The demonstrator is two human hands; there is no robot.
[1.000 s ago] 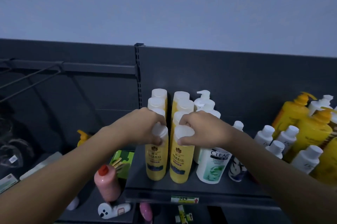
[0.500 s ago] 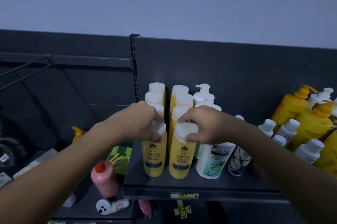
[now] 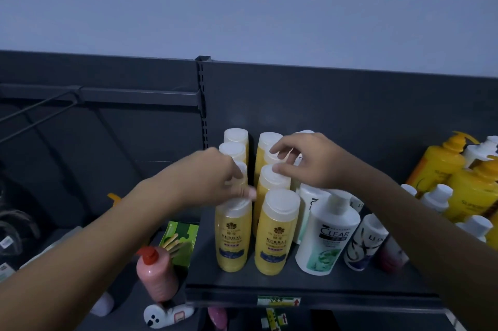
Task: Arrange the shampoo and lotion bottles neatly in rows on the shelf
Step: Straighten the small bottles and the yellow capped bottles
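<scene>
Two rows of yellow herbal bottles with white caps stand front to back on the dark shelf (image 3: 323,286). The front left bottle (image 3: 233,239) and the front right bottle (image 3: 275,244) stand free. My left hand (image 3: 213,179) is curled around the cap of the second bottle in the left row (image 3: 241,169) and looks blurred. My right hand (image 3: 310,161) hovers over the right row with its fingers apart, the thumb touching the cap of the second bottle (image 3: 272,182). A white CLEAR pump bottle (image 3: 326,239) stands just right of the rows.
A white LUX bottle (image 3: 363,244) and several small white-capped bottles (image 3: 436,197) stand further right, with large yellow pump bottles (image 3: 436,169) behind them. Below left are a pink bottle with a red cap (image 3: 156,274) and a green pack (image 3: 183,236).
Both hands have let go of the front bottles' caps and moved back along the rows. The left is now on the second bottle. The right is higher, over caps further back.
</scene>
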